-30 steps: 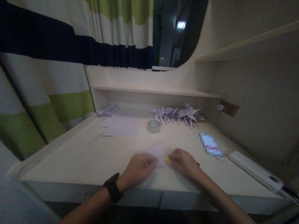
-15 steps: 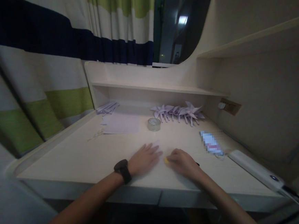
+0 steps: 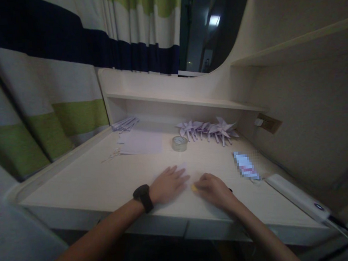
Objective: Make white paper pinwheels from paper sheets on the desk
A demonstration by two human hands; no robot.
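My left hand (image 3: 170, 184), with a dark watch (image 3: 142, 197) on its wrist, lies flat with fingers spread. A pale paper piece (image 3: 183, 165) shows just past its fingertips; how much lies under the palm is hidden. To its right, my right hand (image 3: 214, 190) is closed on a small yellow object (image 3: 194, 187), of which only one end sticks out by the fingertips. A dark tip (image 3: 230, 190) shows on the far side of that hand; whether it belongs to the yellow object I cannot tell. A roll of clear tape (image 3: 179, 144) sits beyond both hands.
Paper pinwheels (image 3: 207, 129) line the back right of the desk (image 3: 84, 185). White sheets (image 3: 141, 142), folded paper strips (image 3: 125, 124) and thin sticks (image 3: 113, 155) lie at the back left. A phone (image 3: 246, 166) and a white power strip (image 3: 296, 197) lie on the right.
The camera view has shifted very slightly. Both hands and the things on the desk hold nearly the same places.
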